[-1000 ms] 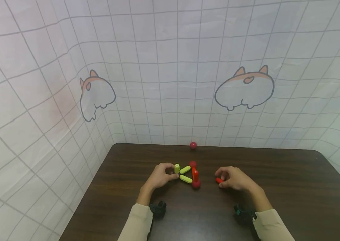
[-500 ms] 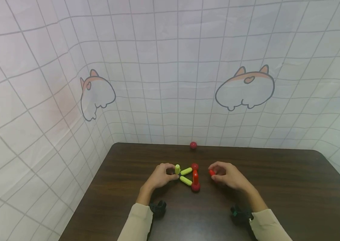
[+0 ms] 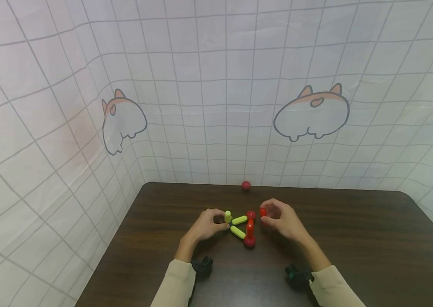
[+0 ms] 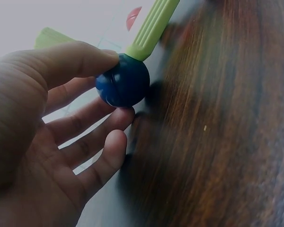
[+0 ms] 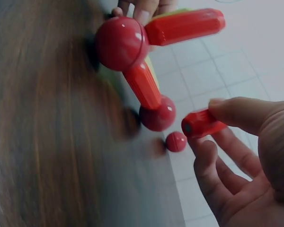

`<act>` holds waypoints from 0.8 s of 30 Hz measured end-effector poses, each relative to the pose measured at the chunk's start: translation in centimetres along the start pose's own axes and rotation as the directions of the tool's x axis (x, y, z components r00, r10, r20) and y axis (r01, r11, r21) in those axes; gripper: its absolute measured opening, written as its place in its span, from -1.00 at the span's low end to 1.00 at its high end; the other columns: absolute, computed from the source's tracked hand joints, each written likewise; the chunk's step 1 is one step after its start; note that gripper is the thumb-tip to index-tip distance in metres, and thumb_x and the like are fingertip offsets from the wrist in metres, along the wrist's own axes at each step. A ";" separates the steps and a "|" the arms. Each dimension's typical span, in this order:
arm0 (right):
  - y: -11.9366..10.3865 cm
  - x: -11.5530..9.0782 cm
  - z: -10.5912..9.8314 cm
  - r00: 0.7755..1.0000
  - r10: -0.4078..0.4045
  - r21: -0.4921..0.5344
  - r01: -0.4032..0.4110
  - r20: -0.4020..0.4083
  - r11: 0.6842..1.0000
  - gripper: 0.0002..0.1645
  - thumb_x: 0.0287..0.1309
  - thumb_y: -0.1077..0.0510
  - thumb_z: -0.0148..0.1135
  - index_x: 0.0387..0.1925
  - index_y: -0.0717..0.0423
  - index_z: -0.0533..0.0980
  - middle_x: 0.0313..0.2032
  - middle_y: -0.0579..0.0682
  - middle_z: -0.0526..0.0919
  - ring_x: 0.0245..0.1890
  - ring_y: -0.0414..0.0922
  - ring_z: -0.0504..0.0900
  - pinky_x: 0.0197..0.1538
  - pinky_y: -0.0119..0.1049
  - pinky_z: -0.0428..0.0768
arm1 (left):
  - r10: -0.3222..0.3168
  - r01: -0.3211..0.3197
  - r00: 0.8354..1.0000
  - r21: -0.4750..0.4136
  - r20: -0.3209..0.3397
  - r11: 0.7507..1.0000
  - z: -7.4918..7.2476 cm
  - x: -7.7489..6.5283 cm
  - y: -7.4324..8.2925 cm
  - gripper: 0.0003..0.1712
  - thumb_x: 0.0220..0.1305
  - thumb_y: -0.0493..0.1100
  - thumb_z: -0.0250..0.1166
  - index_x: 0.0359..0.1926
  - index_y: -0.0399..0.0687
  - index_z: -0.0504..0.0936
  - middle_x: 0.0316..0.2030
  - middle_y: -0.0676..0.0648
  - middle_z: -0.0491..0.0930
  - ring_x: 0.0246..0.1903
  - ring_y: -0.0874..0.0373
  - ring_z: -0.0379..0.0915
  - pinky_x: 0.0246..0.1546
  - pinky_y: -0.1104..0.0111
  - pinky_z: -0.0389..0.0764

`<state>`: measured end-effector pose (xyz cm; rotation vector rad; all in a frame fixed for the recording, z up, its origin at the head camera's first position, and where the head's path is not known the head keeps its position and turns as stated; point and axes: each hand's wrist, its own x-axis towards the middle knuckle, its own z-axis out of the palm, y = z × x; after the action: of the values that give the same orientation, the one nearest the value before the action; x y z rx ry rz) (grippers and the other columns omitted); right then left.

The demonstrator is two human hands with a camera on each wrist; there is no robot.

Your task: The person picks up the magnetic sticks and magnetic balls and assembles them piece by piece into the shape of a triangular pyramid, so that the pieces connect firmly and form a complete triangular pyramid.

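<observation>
My left hand (image 3: 202, 226) pinches a dark blue ball (image 4: 125, 82) between thumb and fingers. Yellow-green sticks run from that ball: one stands upright (image 3: 228, 216), two fan out along the table to red balls. These form a triangle, closed by a red stick (image 5: 143, 85) between the near red ball (image 5: 120, 43) and the far red ball (image 5: 157, 113). Another red stick (image 5: 187, 27) rises from the near ball. Beside the far ball, my right hand (image 3: 286, 219) holds a loose red stick (image 5: 203, 124) in its fingertips, its round dark end pointing toward the structure.
A single red ball (image 3: 245, 185) lies at the back edge of the dark wooden table (image 3: 354, 230). Behind it hangs a white gridded cloth (image 3: 216, 106) with cartoon animal prints, which also lines the left and right sides.
My right hand has moved left and away from me, tipping its red stick upright beside the far red ball. The structure in my left hand has shifted slightly right, its red balls coming nearer me.
</observation>
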<state>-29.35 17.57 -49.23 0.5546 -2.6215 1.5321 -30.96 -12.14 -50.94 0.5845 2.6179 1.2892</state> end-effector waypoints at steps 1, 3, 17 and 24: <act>-0.1 0.1 0.2 1.000 0.001 -0.001 -0.001 -0.006 1.000 -0.64 0.19 0.25 0.45 0.01 0.05 0.57 -0.09 0.08 0.73 -0.17 -0.08 0.68 -0.17 -0.29 0.62 | 0.001 -0.001 1.000 0.001 0.001 1.000 0.0 0.0 0.0 -0.69 0.31 -0.11 0.42 0.04 -0.07 0.72 0.03 -0.10 0.68 -0.09 0.14 0.57 -0.11 0.25 0.60; -0.1 0.2 0.5 1.000 -0.001 -0.003 0.001 -0.023 1.000 -0.64 0.18 0.26 0.45 0.00 0.03 0.57 -0.09 0.07 0.72 -0.14 -0.05 0.69 -0.11 -0.24 0.61 | 0.002 -0.002 1.000 0.002 0.002 1.000 0.1 0.1 -0.1 -0.70 0.31 -0.11 0.41 0.04 -0.07 0.72 0.03 -0.10 0.68 -0.09 0.14 0.57 -0.11 0.24 0.59; -0.7 1.5 2.3 0.994 -0.073 0.040 0.076 -0.078 0.996 -0.63 0.15 0.36 0.43 -0.02 0.07 0.59 -0.08 0.08 0.75 0.00 0.11 0.72 0.10 0.16 0.60 | 0.028 -0.028 1.000 -0.009 0.011 1.000 0.3 0.0 -0.2 -0.71 0.35 -0.14 0.38 0.07 0.01 0.74 0.07 -0.06 0.70 0.00 0.10 0.60 0.01 0.19 0.61; -0.7 1.6 2.7 0.992 -0.079 0.045 0.084 -0.099 0.995 -0.62 0.12 0.40 0.42 -0.05 0.05 0.59 -0.07 0.07 0.74 0.03 0.10 0.71 0.14 0.18 0.56 | 0.027 -0.027 1.000 0.006 0.005 1.000 0.5 0.2 0.0 -0.71 0.36 -0.13 0.37 0.08 0.01 0.72 0.03 -0.06 0.70 -0.04 0.12 0.58 -0.03 0.19 0.60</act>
<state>-30.29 14.47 -49.66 0.5679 -2.4650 1.5611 -30.95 -11.71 -51.22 0.6248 2.6199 1.2859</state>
